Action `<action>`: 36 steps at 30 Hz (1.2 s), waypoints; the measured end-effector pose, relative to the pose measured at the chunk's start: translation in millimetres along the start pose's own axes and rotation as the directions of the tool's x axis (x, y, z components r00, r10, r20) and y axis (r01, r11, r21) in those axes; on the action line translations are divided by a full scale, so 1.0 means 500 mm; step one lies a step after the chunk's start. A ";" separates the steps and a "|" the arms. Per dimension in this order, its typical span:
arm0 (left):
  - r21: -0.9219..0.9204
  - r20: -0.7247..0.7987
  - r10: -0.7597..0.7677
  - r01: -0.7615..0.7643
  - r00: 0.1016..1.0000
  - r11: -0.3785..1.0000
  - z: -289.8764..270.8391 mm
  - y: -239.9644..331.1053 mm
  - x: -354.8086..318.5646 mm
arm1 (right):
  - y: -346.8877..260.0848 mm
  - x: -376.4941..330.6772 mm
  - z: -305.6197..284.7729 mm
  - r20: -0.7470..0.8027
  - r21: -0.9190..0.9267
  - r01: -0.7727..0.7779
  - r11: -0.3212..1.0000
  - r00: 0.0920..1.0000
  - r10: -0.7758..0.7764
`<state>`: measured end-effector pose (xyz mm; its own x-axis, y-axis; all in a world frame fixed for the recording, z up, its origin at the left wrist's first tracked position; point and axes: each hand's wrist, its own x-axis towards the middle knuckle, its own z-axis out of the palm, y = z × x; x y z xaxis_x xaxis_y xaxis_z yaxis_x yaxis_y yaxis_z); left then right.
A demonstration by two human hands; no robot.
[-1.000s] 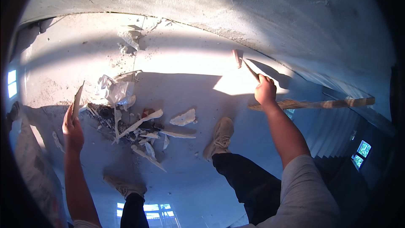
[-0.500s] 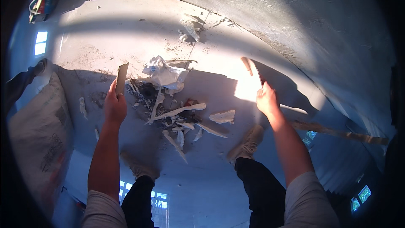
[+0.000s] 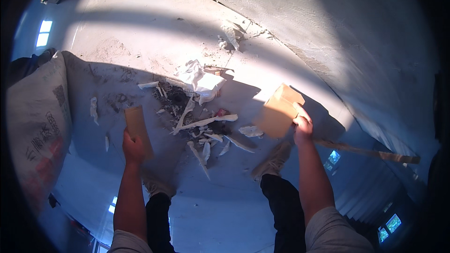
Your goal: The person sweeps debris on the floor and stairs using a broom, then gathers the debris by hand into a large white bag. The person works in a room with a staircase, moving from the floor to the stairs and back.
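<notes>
Cardboard pieces, two of them, one in each hand, and both are held up over the floor [image 3: 117,42] on either side of the rubble pile [image 3: 199,122]. Left hand [image 3: 133,149] has its fingers wrapped shut around the lower end of a narrow brown cardboard strip [image 3: 137,126], which stands nearly upright and a little tilted, left of the pile. Right hand [image 3: 303,125] is clamped on the right edge of a wider cardboard sheet [image 3: 279,111], thumb and fingers pinching it, and that sheet sits in full sunlight, angled down toward the debris. Between the two lies the heap itself: dark dust and grit, long white broken shards fanned outward, a small red scrap in the middle (too small to tell what it is), and a crumpled white paper wad [image 3: 199,82] at the far side. A few stray white bits lie off to the left, near a big woven sack [image 3: 37,126] that leans at the left edge of the view. Below the pile are the person's two shoes, left shoe [image 3: 159,186] and right shoe [image 3: 273,160], planted apart with dark trousers above them. A long wooden stick [image 3: 370,152] lies on the floor just right of the right hand. A plastered wall [image 3: 337,28] curves across the top right, with more rubble at its foot.
</notes>
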<state>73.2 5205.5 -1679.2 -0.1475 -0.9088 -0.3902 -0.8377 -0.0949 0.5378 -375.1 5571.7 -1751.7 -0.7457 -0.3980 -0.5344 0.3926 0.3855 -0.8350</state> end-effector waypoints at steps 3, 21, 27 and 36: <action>0.057 -0.016 0.054 -0.053 0.998 0.997 -0.017 -0.048 -0.006 | -0.018 0.003 0.029 -0.030 0.124 -0.103 0.987 0.994 0.107; 0.225 -0.528 -0.145 0.303 0.837 0.926 -0.208 -0.278 -0.036 | -0.403 0.256 0.357 0.387 -0.896 0.441 -0.052 0.718 -0.579; 0.049 -0.592 -0.232 0.322 0.772 0.945 -0.257 -0.479 0.070 | -0.377 0.240 0.528 0.508 -0.854 0.500 -0.141 0.745 -0.432; 0.169 -0.192 0.173 -0.141 0.966 0.975 -0.016 -0.131 -0.039 | -0.184 -0.015 0.493 0.676 -0.681 0.730 0.045 0.651 -0.346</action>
<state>135.3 5226.5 -1701.0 -0.1863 -0.9723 -0.1410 -0.8854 0.1040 0.4530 -273.0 5334.1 -1703.3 -0.2578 -0.9548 -0.1482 -0.8939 0.2939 -0.3384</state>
